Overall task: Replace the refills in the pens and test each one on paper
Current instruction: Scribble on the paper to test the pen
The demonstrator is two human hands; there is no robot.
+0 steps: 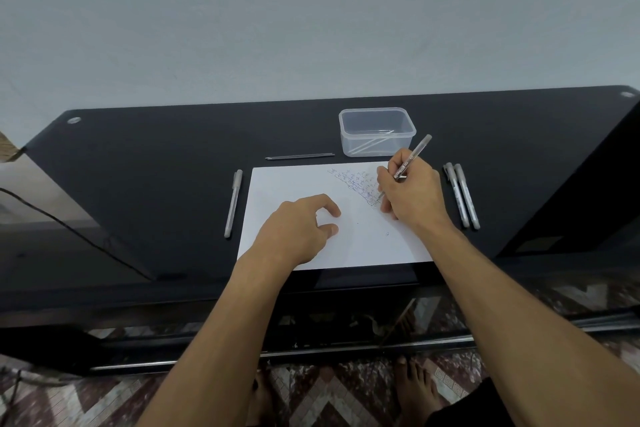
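A: Far left, a capped pen (232, 203) lies lengthwise beside the paper (294, 184); the left hand (298, 229) rests on it, fingers loosely curled, holding nothing.

B: The right hand (412, 194) grips a pen (408, 165), tip on the sheet, barrel slanting far-right; two pens (462, 194) lie just right.

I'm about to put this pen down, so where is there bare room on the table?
Bare table lies left of the single pen, and behind it left of the refills. Right of the paper is crowded: two pens beside the right hand, container just behind.
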